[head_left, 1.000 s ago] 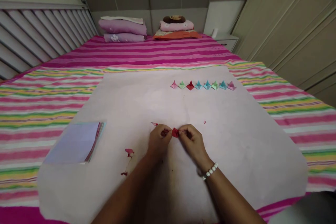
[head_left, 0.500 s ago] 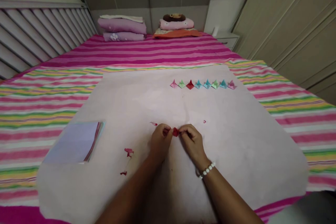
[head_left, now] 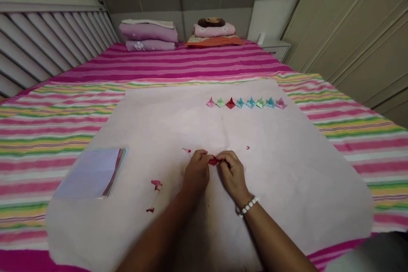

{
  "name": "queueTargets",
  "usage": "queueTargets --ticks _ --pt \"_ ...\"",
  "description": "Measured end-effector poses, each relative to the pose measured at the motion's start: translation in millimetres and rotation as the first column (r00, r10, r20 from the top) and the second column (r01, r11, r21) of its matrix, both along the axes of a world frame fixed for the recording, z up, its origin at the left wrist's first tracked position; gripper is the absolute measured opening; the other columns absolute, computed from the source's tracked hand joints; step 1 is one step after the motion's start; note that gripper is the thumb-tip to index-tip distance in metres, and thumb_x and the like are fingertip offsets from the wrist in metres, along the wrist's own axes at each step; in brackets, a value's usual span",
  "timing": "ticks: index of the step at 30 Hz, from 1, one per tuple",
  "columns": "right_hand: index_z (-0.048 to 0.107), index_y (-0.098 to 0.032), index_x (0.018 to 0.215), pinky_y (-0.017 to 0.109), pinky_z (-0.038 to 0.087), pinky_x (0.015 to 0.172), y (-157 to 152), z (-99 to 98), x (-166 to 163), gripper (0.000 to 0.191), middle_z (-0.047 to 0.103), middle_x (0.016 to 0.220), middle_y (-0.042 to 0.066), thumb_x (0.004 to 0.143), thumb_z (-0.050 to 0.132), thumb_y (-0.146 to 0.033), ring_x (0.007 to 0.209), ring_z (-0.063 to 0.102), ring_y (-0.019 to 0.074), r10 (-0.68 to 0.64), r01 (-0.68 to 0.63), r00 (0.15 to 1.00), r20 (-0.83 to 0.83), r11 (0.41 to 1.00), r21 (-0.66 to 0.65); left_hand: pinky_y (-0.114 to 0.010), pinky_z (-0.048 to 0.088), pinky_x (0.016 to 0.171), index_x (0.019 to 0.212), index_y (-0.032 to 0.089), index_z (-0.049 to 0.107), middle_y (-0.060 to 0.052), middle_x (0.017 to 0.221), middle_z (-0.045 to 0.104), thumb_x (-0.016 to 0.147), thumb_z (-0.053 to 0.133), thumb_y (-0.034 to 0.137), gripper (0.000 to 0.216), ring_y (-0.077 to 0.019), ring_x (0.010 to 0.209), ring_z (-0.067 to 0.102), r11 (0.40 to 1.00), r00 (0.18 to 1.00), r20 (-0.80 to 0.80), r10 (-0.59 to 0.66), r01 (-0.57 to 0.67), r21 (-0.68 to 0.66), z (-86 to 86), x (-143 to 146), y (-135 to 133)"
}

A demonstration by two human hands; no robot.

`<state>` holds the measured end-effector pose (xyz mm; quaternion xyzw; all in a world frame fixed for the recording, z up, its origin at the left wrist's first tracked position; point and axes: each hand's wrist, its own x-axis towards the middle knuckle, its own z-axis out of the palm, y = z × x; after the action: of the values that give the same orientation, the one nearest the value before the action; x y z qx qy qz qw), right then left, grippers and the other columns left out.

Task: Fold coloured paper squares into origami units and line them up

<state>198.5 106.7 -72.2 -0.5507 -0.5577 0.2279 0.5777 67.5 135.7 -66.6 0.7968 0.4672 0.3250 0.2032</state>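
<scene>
Left hand (head_left: pixel 196 174) rolled inward since half-second ago, gripping red folded paper (head_left: pixel 212 161) at left; right hand (head_left: pixel 232 174) pinches right tip (both closed). Paper over pale sheet (head_left: pixel 302 178); shaping likely unfinished.

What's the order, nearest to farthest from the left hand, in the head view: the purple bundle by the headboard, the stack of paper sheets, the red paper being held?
From the left hand:
1. Red paper: in its grasp, touching.
2. Stack of paper sheets: off to its left.
3. Purple bundle: far ahead, near the headboard.
</scene>
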Motion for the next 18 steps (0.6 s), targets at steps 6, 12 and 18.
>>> queueTargets --ticks 6,12,18 --pt "0.063 -0.021 0.083 0.035 0.046 0.077 0 -1.1 0 0.025 0.059 0.087 0.005 0.076 0.044 -0.006 0.084 0.056 0.02 -0.016 0.016 0.999 0.03 1.0 0.002 -0.029 0.05 0.077 0.096 0.019 0.064 -0.009 0.102 0.057 0.083 0.044 0.009 0.025 -0.0181 0.089 0.06 1.0 0.997 -0.08 0.021 -0.02 0.014 9.6 0 0" --pt "0.063 -0.019 0.084 0.033 0.046 0.073 1 -1.8 -1 0.025 0.058 0.087 0.005 0.074 0.046 -0.004 0.081 0.056 0.0197 -0.004 0.004 0.999 0.048 1.0 0.002 -0.029 0.047 0.074 0.095 0.019 0.063 -0.006 0.089 0.059 0.079 0.049 0.009 0.024 -0.0187 0.084 0.058 0.999 0.983 -0.182 -0.038 0.036 -0.015 14.0 -6 1" --pt "0.063 -0.02 0.084 0.032 0.046 0.073 2 -3.9 -1 0.027 0.058 0.087 0.005 0.074 0.045 -0.003 0.081 0.056 0.0193 -0.009 0.008 0.999 0.049 1.0 0.012 -0.03 0.045 0.076 0.096 0.019 0.063 -0.006 0.091 0.063 0.085 0.044 0.013 0.023 -0.0189 0.085 0.058 0.967 0.953 -0.175 -0.246 0.228 -0.117 19.1 -22 12"
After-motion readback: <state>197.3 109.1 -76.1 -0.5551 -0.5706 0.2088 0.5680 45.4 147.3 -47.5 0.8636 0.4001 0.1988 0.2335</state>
